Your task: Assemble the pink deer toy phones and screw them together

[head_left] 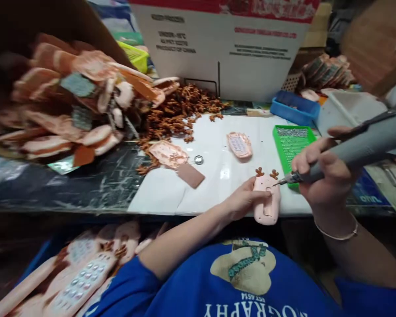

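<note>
My left hand (242, 201) grips a pink toy phone shell with brown antlers (267, 198), lying back side up at the front edge of the white work surface (218, 171). My right hand (326, 176) is wrapped round a grey electric screwdriver (359, 147). Its tip touches the upper part of the shell. A thin bracelet sits on my right wrist.
Another pink shell (239, 145), a pink shell with a brown flap (171, 156) and a small metal ring (198, 160) lie on the surface. A green tray of screws (292, 147), a blue tray (295, 108), brown antler pieces (181, 112), piled pink shells (69, 101) and a cardboard box (218, 44) surround it.
</note>
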`<state>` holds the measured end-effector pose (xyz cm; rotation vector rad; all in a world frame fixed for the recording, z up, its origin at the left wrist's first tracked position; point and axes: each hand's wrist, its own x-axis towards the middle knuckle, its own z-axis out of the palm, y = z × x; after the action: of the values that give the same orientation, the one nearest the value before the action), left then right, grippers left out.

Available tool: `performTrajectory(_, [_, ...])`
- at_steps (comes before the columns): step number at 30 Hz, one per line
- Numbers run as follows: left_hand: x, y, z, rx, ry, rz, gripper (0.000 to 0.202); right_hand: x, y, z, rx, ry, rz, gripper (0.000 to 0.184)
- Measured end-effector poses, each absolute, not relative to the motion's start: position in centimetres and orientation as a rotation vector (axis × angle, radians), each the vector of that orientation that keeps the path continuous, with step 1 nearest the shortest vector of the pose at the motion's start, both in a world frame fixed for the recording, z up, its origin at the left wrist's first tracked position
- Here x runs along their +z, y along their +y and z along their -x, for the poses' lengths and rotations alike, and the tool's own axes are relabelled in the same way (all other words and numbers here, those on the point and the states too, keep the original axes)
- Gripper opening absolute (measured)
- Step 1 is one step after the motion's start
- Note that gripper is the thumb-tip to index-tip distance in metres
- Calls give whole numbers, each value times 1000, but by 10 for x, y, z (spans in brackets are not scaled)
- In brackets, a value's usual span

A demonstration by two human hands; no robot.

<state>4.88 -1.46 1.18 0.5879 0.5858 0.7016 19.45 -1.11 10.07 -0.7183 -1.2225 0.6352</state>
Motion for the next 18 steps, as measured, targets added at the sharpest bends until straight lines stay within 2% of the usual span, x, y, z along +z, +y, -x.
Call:
performTrajectory(10, [18,-20,-48,663,581,-584,48,92,0,-176,647,-1186,716,37])
performTrajectory(18, [17,-20,-48,655,560,-608,45,77,2,-176,777,-1272,699,41])
